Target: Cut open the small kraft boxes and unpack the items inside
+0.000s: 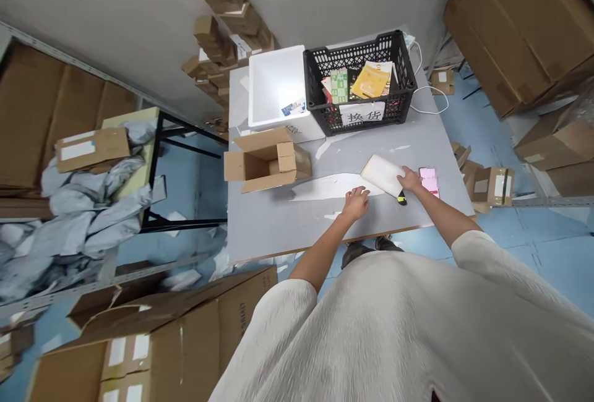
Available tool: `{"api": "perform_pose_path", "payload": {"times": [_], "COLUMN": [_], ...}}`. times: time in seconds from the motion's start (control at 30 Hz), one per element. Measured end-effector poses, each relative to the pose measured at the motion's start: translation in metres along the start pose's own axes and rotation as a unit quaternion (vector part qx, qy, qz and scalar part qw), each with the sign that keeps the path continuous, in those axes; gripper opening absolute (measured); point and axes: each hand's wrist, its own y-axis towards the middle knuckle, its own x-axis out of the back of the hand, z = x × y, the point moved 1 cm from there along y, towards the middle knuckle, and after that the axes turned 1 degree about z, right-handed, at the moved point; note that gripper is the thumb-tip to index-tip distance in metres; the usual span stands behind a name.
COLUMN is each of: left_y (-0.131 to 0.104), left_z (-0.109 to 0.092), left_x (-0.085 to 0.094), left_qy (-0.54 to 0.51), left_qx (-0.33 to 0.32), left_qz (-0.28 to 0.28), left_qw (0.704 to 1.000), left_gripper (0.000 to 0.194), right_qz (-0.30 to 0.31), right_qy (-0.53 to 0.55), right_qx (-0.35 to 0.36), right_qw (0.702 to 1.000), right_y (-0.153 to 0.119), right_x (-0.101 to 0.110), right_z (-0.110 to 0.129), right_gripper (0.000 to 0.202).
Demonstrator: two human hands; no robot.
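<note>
A white packet (382, 175) with a pale yellowish edge lies tilted on the grey table (264, 229). My right hand (408, 180) rests on its right end, thumb and fingers closed about that edge. Just below this end is a small black and yellow object (401, 199). My left hand (356, 202) is at the table's front, left of the packet, its fingers apart and holding nothing, over the edge of a white torn patch (325, 188). A pink card (429, 180) lies right of my right hand. An open cardboard box (297, 164) lies on its side to the left.
At the table's back stand a white bin (277, 80) and a black crate (325, 119) holding booklets. A white cable (431, 111) loops beside the crate. Left of the table is a rack with grey parcels (74, 222). Large cartons (199, 340) stand at the lower left.
</note>
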Motion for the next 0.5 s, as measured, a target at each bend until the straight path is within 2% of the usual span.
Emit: {"api": "perform_pose_path", "payload": {"times": [0.13,0.27,0.4,0.5], "left_y": [-0.004,-0.004,-0.003,-0.004], "left_z": [0.005,0.011,0.015,0.020], "left_x": [-0.005,-0.008,-0.010,-0.009], "left_qy": [0.000,-0.009,-0.018,-0.020], "left_qx": [0.010,0.020,0.023,0.022], "left_qz": [0.002,0.009,0.023,0.031], "left_qw": [1.000,1.000,0.999,0.999], "left_gripper": [0.048,0.048,0.049,0.049], "right_qz": [-0.020,0.006,0.014,0.052], "right_qy": [0.009,0.045,0.046,0.046], "right_qx": [-0.015,-0.015,-0.019,-0.018], "right_qw": [1.000,0.999,0.999,0.997], "right_y": [0.004,0.000,-0.013,-0.029], "right_x": [-0.001,-0.002,-0.004,-0.010], "right_z": [0.004,0.008,0.017,0.024], "right_gripper": [0.058,0.041,0.036,0.033]}}
